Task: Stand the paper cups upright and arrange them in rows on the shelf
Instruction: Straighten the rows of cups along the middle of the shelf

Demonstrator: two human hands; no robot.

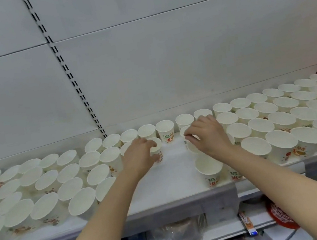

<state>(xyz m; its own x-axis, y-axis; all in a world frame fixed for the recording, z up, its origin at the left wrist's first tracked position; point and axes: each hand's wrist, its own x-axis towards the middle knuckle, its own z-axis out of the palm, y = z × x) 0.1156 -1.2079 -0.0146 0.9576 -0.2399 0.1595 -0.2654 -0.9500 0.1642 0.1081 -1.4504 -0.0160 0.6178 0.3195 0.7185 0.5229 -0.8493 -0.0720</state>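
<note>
White paper cups fill the shelf (pixel 178 201), and its bare middle strip serves as the landmark. Nearest the viewer, at the strip's front right, one upright cup (pixel 209 170) stands with a neighbour half hidden behind the right forearm. Further in, at the strip's left edge, the left hand (pixel 138 153) curls its fingers and thumb around an upright cup (pixel 156 150). Across the strip, the right hand (pixel 207 135) pinches the rim of another cup (pixel 186 134) with bent fingers. Beyond the strip, against the back panel (pixel 166 67), a single row of cups (pixel 165 131) runs on.

The step in hand seems to be seating these two cups into the second row. Doing it well means setting each down flat, rim just beside its neighbour, and lining it up behind the back-row cup, without knocking the packed blocks on either side.

Motion blur smears the printed designs. The right palm hides that cup's base, so whether it rests on the shelf cannot be told. The far-left and far-right cups are cut off by the frame.
</note>
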